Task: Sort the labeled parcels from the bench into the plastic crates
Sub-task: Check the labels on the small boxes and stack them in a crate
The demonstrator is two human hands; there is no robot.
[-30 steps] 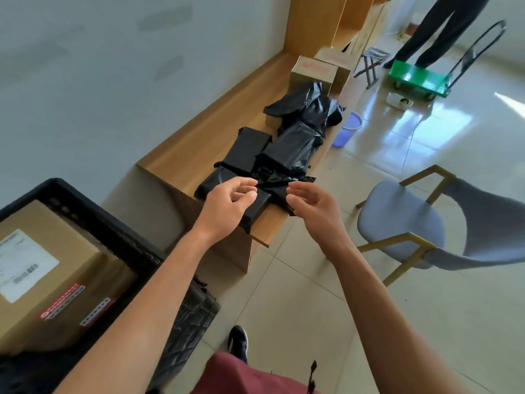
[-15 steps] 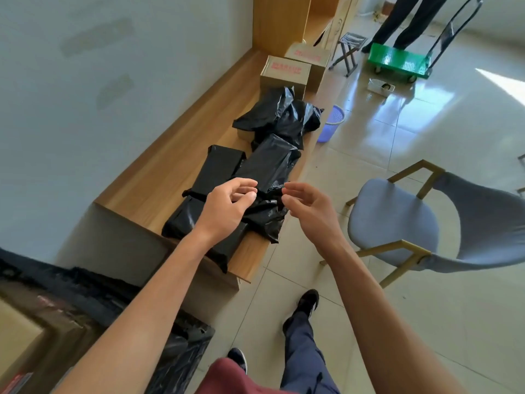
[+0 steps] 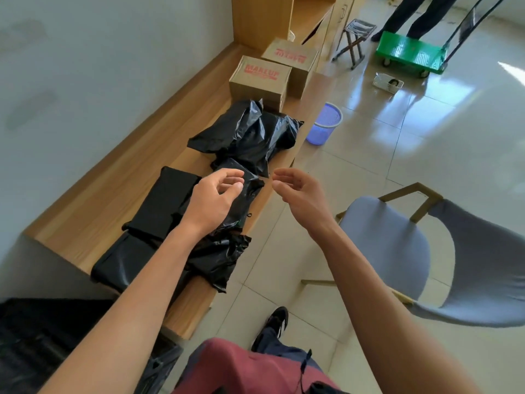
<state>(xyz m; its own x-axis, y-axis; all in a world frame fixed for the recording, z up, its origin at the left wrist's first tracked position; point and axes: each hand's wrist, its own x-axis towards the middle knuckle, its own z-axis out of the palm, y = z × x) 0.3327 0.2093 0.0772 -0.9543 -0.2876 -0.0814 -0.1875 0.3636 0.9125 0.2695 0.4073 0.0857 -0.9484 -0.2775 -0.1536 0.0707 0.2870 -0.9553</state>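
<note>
Wooden tabletop [image 3: 119, 200] along the wall carries glossy, crinkled black plastic parcels [image 3: 250, 135] in a row, two printed cardboard boxes [image 3: 260, 78] beyond. Left hand [image 3: 214, 201] hovers above them, right hand [image 3: 298, 191] beside; both loosely curled, holding nothing.

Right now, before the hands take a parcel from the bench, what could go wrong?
1. The crumpled black plastic parcel overhangs the front edge of the wooden bench; pulling a neighbouring bag may drag it onto the floor.
2. The grey padded chair stands close behind the right hand and may catch the arm when turning.
</note>
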